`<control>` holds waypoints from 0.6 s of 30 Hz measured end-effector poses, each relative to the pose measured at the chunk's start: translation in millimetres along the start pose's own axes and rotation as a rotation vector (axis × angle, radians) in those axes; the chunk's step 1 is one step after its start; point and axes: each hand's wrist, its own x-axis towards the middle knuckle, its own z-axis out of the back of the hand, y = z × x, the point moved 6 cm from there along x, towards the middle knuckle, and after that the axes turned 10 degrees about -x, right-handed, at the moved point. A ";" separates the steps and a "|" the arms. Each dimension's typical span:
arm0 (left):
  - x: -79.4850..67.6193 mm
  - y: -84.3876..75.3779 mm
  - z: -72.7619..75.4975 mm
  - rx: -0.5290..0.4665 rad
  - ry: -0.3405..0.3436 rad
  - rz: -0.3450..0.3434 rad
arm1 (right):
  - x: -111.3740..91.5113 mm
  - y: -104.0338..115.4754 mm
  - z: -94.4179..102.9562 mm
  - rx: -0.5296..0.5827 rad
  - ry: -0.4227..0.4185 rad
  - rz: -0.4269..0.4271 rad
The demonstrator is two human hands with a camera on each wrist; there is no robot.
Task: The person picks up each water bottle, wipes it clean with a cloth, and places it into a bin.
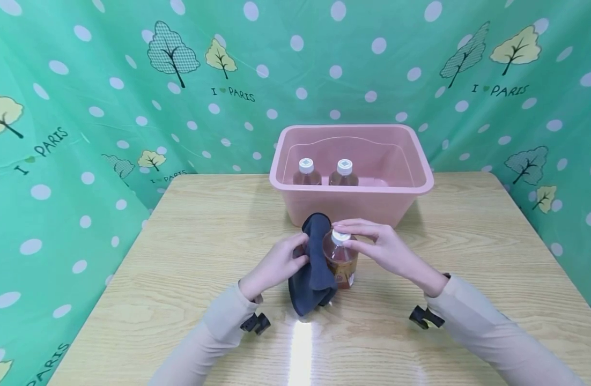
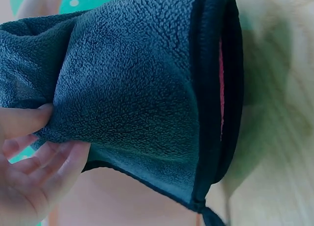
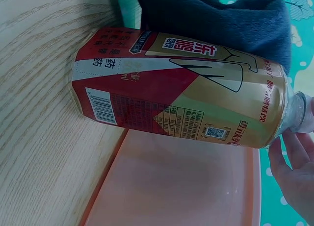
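A drink bottle point(image 1: 341, 262) with a white cap and a gold and red label point(image 3: 181, 88) stands on the table in front of the pink bin. My right hand point(image 1: 379, 247) grips it at the cap, fingers and thumb around the neck. Against the bottle's left side lies a dark blue-grey cloth point(image 1: 317, 268), folded over and hanging down. The left hand point(image 1: 278, 265) pinches this cloth between thumb and fingers. Up close in the left wrist view, the plush cloth point(image 2: 127, 74) has a black edge and a small loop at one corner.
Behind the hands stands a pink plastic bin point(image 1: 351, 203) holding two more white-capped bottles, a left one point(image 1: 307, 172) and a right one point(image 1: 344, 172). The wooden table point(image 1: 204, 225) reaches back to a green dotted curtain point(image 1: 276, 64), which also hangs along both sides.
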 end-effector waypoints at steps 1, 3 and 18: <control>0.3 -1.1 0.8 0.004 -0.001 -0.007 | 0.1 0.0 0.0 0.002 -0.001 0.000; 1.1 -2.5 1.9 0.018 -0.005 -0.017 | 0.1 0.0 0.5 0.007 -0.004 -0.001; -1.0 1.4 -4.9 0.037 -0.011 -0.014 | 2.0 -1.6 0.0 0.036 0.036 0.003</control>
